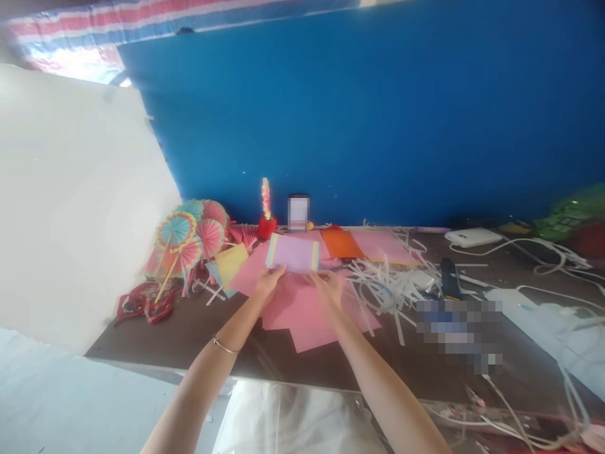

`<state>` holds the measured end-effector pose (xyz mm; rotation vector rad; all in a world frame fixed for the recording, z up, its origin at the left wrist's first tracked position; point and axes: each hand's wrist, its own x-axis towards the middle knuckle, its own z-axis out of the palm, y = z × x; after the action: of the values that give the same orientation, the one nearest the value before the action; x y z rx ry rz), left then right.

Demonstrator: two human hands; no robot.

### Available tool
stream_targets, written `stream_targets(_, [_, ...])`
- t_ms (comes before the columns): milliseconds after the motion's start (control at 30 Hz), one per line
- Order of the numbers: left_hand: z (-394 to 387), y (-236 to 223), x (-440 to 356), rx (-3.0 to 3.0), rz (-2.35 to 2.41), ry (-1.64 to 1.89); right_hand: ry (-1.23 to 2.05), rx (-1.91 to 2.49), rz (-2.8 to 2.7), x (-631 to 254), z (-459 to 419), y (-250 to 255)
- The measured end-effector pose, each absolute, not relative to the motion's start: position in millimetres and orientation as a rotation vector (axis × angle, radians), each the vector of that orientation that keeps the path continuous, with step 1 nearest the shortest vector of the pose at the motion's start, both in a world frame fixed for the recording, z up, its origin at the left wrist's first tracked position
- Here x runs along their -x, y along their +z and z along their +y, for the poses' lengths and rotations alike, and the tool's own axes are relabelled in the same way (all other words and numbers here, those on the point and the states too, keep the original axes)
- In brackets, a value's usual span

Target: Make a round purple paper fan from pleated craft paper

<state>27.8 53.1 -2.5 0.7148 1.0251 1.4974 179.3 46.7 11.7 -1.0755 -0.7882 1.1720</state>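
Note:
Between both hands a sheet of purple paper (pixel 293 253) is held up, with yellow and blue strips along its left and right edges. My left hand (pixel 271 281) pinches its lower left corner; a bracelet circles that wrist. At the lower right corner, my right hand (pixel 326 282) grips the same sheet. Beneath them, several pink sheets (pixel 312 321) lie overlapping on the dark table (pixel 227 340). Yellow paper (pixel 231 265) rests just left of the hands, partly over a blue sheet. An orange sheet (pixel 343 243) lies behind on the right.
Folded paper fans (pixel 189 236) stand at the left, beside a red-edged bundle (pixel 145 302). A red cup (pixel 267 227) and an upright phone (pixel 299 213) stand at the back. White paper strips (pixel 392 284) tangle on the right, near cables and a white power bank (pixel 472 237).

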Motion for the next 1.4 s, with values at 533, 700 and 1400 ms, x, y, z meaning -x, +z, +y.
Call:
stream_targets(533, [46, 10, -41, -0.715, 0.812, 1.444, 1.387, 0.840, -0.724, -171, 46, 10])
stream_targets(700, [46, 16, -39, -0.660, 0.787, 1.424, 1.475, 0.808, -0.640, -174, 54, 5])
stream_targets(1400, [56, 15, -15, -0.594, 0.807, 1.447, 1.428, 0.811, -0.823, -185, 52, 9])
